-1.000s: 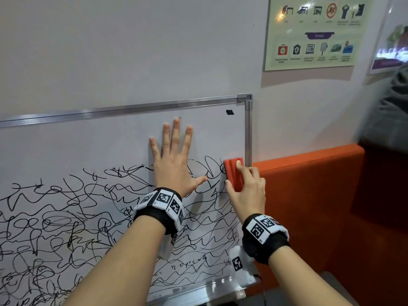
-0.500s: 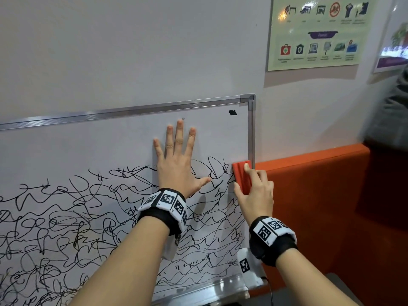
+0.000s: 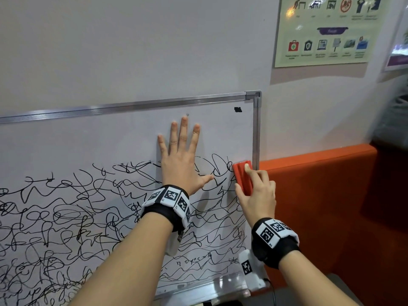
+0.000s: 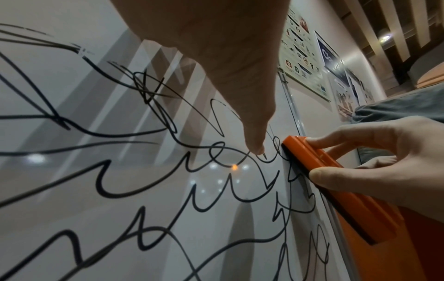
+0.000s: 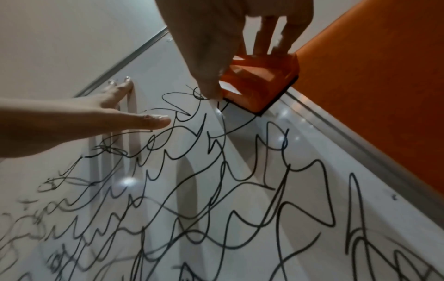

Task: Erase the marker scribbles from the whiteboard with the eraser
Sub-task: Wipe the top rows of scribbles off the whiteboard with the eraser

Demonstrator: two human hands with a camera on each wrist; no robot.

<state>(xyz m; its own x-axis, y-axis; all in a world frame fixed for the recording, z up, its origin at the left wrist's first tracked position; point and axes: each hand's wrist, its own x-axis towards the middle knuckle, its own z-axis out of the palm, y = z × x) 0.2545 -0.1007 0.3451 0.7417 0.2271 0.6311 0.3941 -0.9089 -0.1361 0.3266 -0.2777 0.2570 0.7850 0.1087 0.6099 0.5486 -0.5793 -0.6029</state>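
Observation:
A whiteboard (image 3: 88, 140) with a metal frame leans on the wall, its lower half covered in black marker scribbles (image 3: 66, 213). My left hand (image 3: 181, 160) lies flat on the board with fingers spread, at the upper edge of the scribbles. My right hand (image 3: 256, 191) grips an orange eraser (image 3: 241, 176) and holds it against the board close to the right frame. In the left wrist view the eraser (image 4: 336, 180) shows its dark felt on the board, thumb on one side and fingers on the other. In the right wrist view the eraser (image 5: 259, 83) sits at the scribbles' top right end.
The board's right frame (image 3: 256, 133) runs just beside the eraser. An orange padded bench back (image 3: 320, 195) stands right of the board. A green poster (image 3: 326, 29) hangs on the wall above. A metal tray (image 3: 209, 286) runs along the board's bottom edge.
My right hand has carried the eraser a little to the right, close to the right frame. The left hand has stayed flat on the board.

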